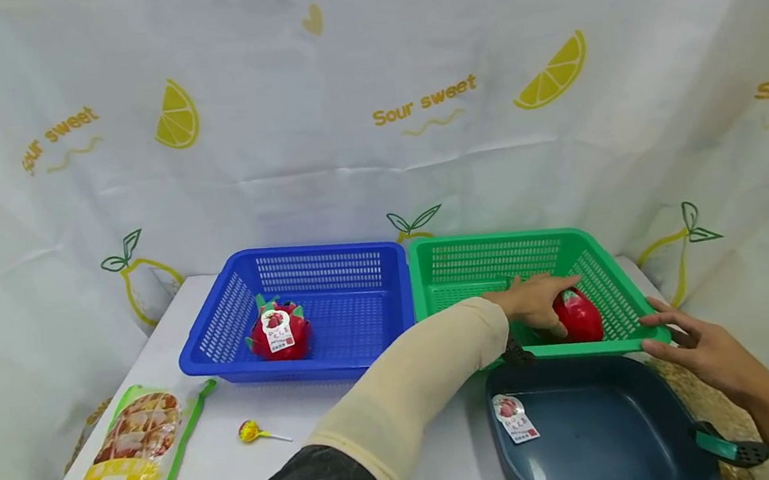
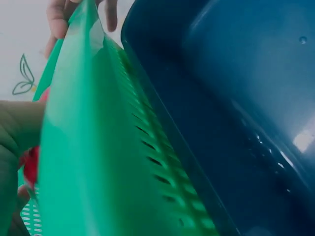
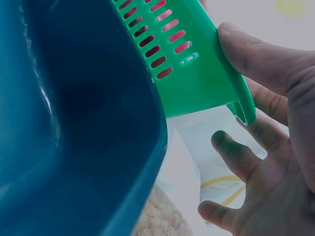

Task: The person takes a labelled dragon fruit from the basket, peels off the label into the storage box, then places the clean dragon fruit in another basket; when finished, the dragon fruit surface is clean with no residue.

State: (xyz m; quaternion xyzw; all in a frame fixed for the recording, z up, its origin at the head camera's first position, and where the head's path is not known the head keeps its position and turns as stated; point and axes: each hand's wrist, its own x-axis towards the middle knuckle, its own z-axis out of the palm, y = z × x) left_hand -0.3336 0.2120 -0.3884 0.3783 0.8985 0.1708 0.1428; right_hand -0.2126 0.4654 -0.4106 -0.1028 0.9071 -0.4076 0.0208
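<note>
L hand [image 1: 533, 305] half-spread round red fruit [image 1: 583, 318]; R hand [image 1: 702, 351] pinches bskt [image 1: 499, 237].

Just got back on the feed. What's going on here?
A person's left hand is inside the green basket, touching a red item; how firmly it is held isn't clear. The right hand holds that basket's rim at the near right corner. A dragon fruit with a tag sits in the blue basket alongside. In front of the green basket is a dark blue tub, and a green-edged bag and a lollipop lie to the left.
</note>
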